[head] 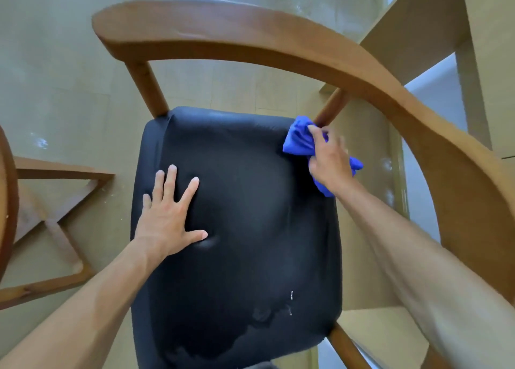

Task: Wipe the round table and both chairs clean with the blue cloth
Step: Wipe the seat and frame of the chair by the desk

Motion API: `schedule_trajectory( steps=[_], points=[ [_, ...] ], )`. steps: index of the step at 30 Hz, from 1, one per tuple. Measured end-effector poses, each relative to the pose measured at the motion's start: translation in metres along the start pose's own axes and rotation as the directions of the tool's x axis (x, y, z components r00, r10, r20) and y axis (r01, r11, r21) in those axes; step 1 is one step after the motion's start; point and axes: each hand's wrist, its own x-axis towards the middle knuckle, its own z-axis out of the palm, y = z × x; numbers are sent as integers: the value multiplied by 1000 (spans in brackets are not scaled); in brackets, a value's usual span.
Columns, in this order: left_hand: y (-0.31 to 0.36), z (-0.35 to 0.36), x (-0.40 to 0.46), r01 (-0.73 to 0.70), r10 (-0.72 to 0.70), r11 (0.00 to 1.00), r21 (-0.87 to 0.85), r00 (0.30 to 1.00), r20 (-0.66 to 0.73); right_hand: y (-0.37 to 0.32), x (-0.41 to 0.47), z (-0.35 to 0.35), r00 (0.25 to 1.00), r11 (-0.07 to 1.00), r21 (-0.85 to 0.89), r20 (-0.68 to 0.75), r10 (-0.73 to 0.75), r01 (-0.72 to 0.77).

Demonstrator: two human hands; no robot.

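Left hand (167, 218) fingers spread flat on black chair seat (250, 243), right hand (330, 162) gripping bunched blue cloth (296, 140)

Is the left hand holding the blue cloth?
No, the left hand lies flat with spread fingers on the black seat, while the right hand grips the blue cloth.

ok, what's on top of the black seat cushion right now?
The left hand rests flat, fingers spread, on the black seat cushion. The right hand grips the blue cloth at the far right corner. Whatever lies under the cloth and palm is covered.
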Motion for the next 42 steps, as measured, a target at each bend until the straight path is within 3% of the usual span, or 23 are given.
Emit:
schedule_trajectory(
  steps=[2, 7, 8, 10, 12, 13, 14, 15, 18, 20, 22, 23, 25, 27, 29, 31, 32, 33, 34, 37, 38, 40, 42],
  points=[
    [0, 1, 0, -2, 2, 1000, -9, 1000, -4, -7, 7, 8, 995, 995, 28, 11, 97, -97],
    [2, -2, -1, 4, -4, 1000, -15, 1000, 25, -28, -151, 20, 945, 956, 68, 146, -292, 284],
    [3, -3, -1, 8, -7, 1000, -18, 1000, 28, -33, -194, 22, 876, 912, 93, 254, -410, 400],
    [3, -5, -3, 14, -13, 1000, -21, 999, 30, -35, -250, 19, 642, 776, 155, 476, -600, 611],
    [2, -5, -4, 15, -15, 1000, -21, 1000, 24, -26, -248, 13, 409, 601, 197, 569, -714, 775],
    [2, -4, -4, 16, -16, 1000, -26, 1000, 19, -21, -230, 7, 336, 523, 195, 573, -747, 830],
    [1, -4, -4, 16, -15, 999, -29, 1000, 15, -17, -207, 2, 327, 491, 173, 557, -764, 854],
    [1, -3, -4, 15, -14, 999, -30, 1000, 11, -13, -181, -1, 405, 533, 126, 511, -758, 837],
    [0, -1, -2, 13, -13, 999, -38, 1000, -2, -11, -91, -6, 870, 898, -19, 259, -420, 440],
    [0, 1, -1, 10, -10, 999, -51, 1000, -10, -19, -50, -2, 984, 995, 1, 147, -99, 100],
    [-1, 2, -1, 7, -8, 998, -64, 1000, -23, -38, -48, 8, 993, 998, 14, 98, 67, -68],
    [-2, 3, -2, 4, -6, 997, -72, 1000, -27, -47, -62, 12, 996, 998, -20, 69, 56, -55],
    [-1, 3, -1, 0, -3, 996, -86, 999, -35, -62, -117, 24, 992, 992, -74, 79, -101, 107],
    [0, 1, -3, 4, -6, 996, -88, 1000, -16, -73, -190, 33, 916, 937, 15, 205, -344, 348],
    [0, 0, -5, 13, -15, 995, -99, 1000, -19, -74, -253, 36, 693, 764, 120, 352, -630, 634],
    [1, -1, -7, 14, -18, 995, -103, 999, -32, -61, -273, 32, 377, 514, 200, 474, -796, 834],
    [2, -1, -9, 10, -14, 995, -97, 999, -47, -55, -266, 26, 271, 427, 225, 501, -822, 876],
    [2, -1, -12, 10, -15, 996, -90, 998, -61, -51, -251, 20, 241, 398, 221, 515, -823, 890],
    [2, -1, -15, 11, -17, 996, -90, 998, -64, -51, -234, 15, 303, 444, 183, 507, -807, 877],
    [-1, -1, -24, 5, -11, 986, -167, 999, -35, -80, -177, 12, 757, 804, 4, 334, -562, 595],
    [-4, -3, -26, 2, -9, 976, -217, 999, -33, -101, -163, 16, 839, 872, -11, 281, -467, 489],
    [-11, -7, -27, -4, -9, 948, -319, 999, -38, -151, -158, 28, 865, 895, 10, 253, -434, 447],
    [-19, -11, -28, -19, 7, 936, -351, 999, -36, -188, -185, 43, 775, 810, 62, 257, -578, 583]
  ],
)
